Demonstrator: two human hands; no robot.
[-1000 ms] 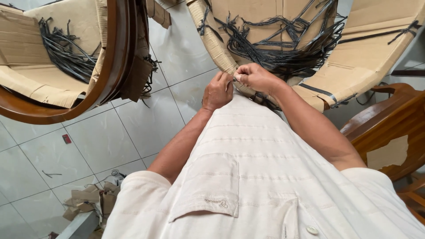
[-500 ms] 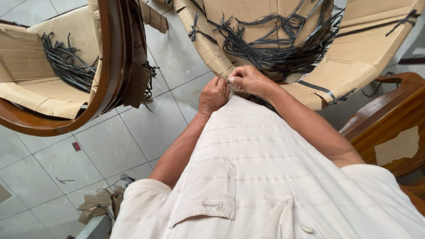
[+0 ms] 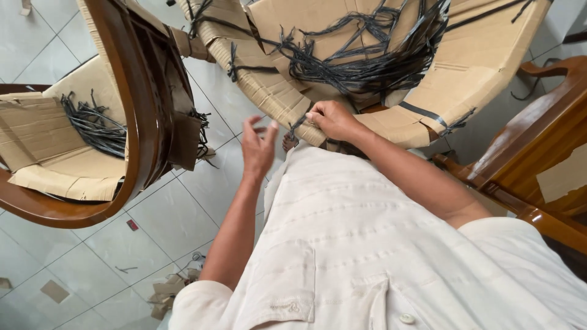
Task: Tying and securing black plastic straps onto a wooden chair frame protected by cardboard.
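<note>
While the right hand pinched the end of a black plastic strap at the near edge of the cardboard-wrapped chair, the left hand hung just to its left with the fingers spread wide, holding nothing. That strap end lay against the cardboard rim, below a thick tangle of cut black straps piled in the hollow of the wrapping. To the far left stood a second wooden chair frame, tipped up, with its own flattened cardboard and a smaller bundle of strap offcuts; on the right, a bare wooden armrest crossed the corner. A hard tug on the strap looked likely to tear the soft cardboard edge, or to let the stiff band slip through the pinch and spring back at the open left hand; its cut ends could also scratch the polished wood nearby. Scraps of cardboard on the tiled floor near the feet seemed a likely thing to slip on. How the strap was fastened could not be made out, since the right hand covered that spot, and the pale shirt hid everything below the chair's near rim. Both chairs were cut off by the picture's edges.
</note>
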